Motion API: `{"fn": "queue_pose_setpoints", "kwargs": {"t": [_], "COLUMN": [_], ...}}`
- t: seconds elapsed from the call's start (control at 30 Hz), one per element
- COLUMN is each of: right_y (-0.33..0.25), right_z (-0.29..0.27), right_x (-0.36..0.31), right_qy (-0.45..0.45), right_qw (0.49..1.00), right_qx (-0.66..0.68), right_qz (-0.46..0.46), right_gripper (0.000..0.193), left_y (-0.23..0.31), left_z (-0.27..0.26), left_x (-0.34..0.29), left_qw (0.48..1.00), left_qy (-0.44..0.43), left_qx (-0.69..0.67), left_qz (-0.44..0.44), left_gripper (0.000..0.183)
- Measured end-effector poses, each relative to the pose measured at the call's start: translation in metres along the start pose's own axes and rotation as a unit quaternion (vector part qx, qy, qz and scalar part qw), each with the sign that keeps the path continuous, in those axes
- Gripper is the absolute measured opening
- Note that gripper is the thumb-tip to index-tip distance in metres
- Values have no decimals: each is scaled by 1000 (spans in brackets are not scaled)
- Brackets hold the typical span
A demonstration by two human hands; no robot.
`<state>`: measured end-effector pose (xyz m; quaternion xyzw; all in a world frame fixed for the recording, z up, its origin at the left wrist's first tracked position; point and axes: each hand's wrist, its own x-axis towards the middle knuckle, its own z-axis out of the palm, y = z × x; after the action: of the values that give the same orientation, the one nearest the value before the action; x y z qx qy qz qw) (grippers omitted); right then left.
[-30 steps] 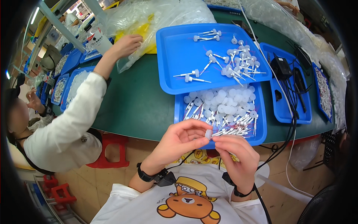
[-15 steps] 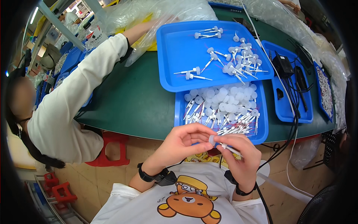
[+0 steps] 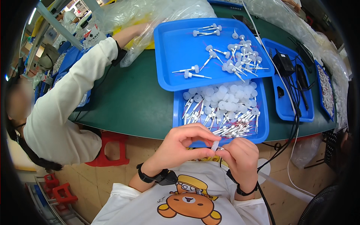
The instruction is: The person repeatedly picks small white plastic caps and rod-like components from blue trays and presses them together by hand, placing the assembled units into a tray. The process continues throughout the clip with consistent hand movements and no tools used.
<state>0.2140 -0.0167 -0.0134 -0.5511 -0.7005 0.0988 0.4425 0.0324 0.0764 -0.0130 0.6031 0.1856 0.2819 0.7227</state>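
One translucent disc [image 3: 215, 145] clamped between the fingers of the left hand [image 3: 180, 147], just at the near edge of the lower blue tray [image 3: 264, 111]; at its right face, a white stem [image 3: 220, 148] pinched in the closed fingers of the right hand [image 3: 242, 155]. Within the lower tray, loose discs [image 3: 225, 98] and stems [image 3: 236, 128]; overlapping its far side, an upper blue tray [image 3: 176, 48] with disc-tipped stems [image 3: 243, 62]. Green surface [image 3: 120, 99] beneath.

The left hand [image 3: 183, 145] curls, palm inward, thumb and index finger pinching; the right hand [image 3: 242, 159], fingers folded, pinches just beside them.
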Motion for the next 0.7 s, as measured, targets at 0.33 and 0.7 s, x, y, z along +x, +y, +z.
{"fn": "queue_pose_setpoints", "kwargs": {"t": [0.33,0.7], "right_y": [-15,-13], "right_z": [-16,-18], "right_x": [-1,-4], "right_qy": [-99,-131], "right_qw": [992,990], "right_qx": [55,39], "right_qz": [49,32], "right_gripper": [15,10], "left_y": [6,15], "left_z": [-4,-12], "left_x": [-1,-2], "left_qw": [999,980], "left_qy": [-8,-37], "left_qx": [34,184], "left_qz": [9,71], "left_gripper": [34,27]}}
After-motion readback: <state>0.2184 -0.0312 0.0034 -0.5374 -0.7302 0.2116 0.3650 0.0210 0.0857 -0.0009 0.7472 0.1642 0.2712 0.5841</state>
